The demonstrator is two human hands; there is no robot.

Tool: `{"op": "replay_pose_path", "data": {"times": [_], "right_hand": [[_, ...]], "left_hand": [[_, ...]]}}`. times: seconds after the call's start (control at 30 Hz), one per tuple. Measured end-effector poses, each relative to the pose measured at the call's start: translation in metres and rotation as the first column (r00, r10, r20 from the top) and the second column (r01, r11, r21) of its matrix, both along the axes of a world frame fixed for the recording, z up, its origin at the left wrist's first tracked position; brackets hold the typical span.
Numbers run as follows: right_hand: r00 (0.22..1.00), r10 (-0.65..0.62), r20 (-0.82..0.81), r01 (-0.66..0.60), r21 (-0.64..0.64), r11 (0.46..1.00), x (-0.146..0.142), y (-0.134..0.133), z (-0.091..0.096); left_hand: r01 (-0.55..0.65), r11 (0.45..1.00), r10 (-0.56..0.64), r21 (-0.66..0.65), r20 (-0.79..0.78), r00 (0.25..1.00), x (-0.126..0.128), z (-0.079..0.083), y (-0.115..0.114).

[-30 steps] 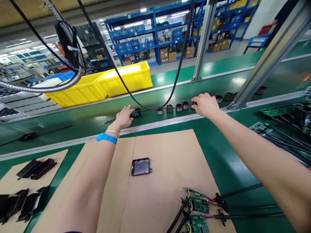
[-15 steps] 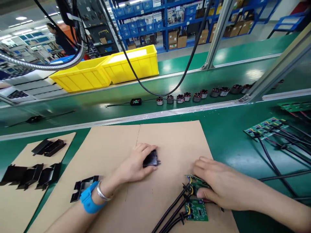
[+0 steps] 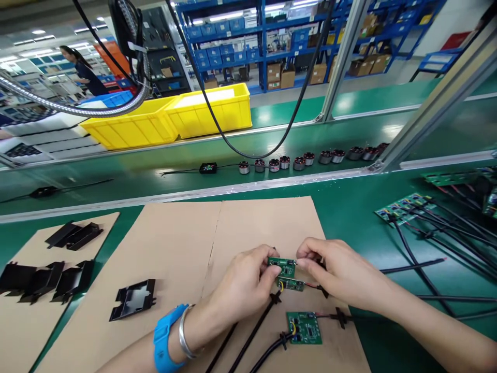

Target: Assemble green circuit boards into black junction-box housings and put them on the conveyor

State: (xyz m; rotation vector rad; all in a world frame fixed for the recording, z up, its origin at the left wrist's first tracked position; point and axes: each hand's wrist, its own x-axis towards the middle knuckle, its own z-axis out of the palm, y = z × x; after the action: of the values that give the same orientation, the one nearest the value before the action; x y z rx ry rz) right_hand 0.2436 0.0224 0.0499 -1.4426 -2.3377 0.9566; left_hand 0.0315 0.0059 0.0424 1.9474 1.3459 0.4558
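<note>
Green bench point(image 3: 345, 212): carries a cardboard sheet point(image 3: 178, 238); metal rail point(image 3: 233, 190) beyond the sheet's far edge, round metal parts point(image 3: 274, 165) in a row behind.
Upper board point(image 3: 285, 266): green circuit board, between the hands, toward the sheet's right edge; lifted or resting, cannot tell.
Left hand point(image 3: 246, 277): thumb and fingers clamped on upper board's left end.
Right hand point(image 3: 337, 264): fingertips drawn together at its right end; whether they pinch a lead is hidden.
Middle board point(image 3: 293, 284): just below the upper one in view, red lead point(image 3: 311, 285) leaving its right end.
Lower board point(image 3: 306, 329): flat, apart from both hands, inside the sheet's right edge.
Black housing point(image 3: 134, 300): near the sheet's left edge, well clear of the work.
Grip: best kept to board edges, pads off components.
Leads: steady the board with the left, guide with the right; tugging could strain the joints.
Black cables point(image 3: 254, 332): likely to drag the boards; leave slack.
</note>
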Motion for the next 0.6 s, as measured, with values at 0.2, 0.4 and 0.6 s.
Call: {"op": "replay_pose_path", "data": {"times": [0.2, 0.4, 0.6], "right_hand": [[0.929, -0.039, 0.369, -0.144, 0.457, 0.878, -0.052, -0.007, -0.001], [0.861, 0.233, 0.452, -0.442, 0.439, 0.782, -0.061, 0.017, 0.005], [0.851, 0.427, 0.305, -0.507, 0.266, 0.820, -0.046, 0.046, -0.014]], "left_hand": [[-0.140, 0.990, 0.140, 0.010, 0.012, 0.990, 0.005, -0.005, 0.012], [-0.069, 0.956, 0.127, -0.285, 0.190, 0.974, -0.028, -0.013, 0.022], [-0.018, 0.999, 0.012, -0.048, -0.119, 0.993, -0.052, -0.017, 0.008]]}}
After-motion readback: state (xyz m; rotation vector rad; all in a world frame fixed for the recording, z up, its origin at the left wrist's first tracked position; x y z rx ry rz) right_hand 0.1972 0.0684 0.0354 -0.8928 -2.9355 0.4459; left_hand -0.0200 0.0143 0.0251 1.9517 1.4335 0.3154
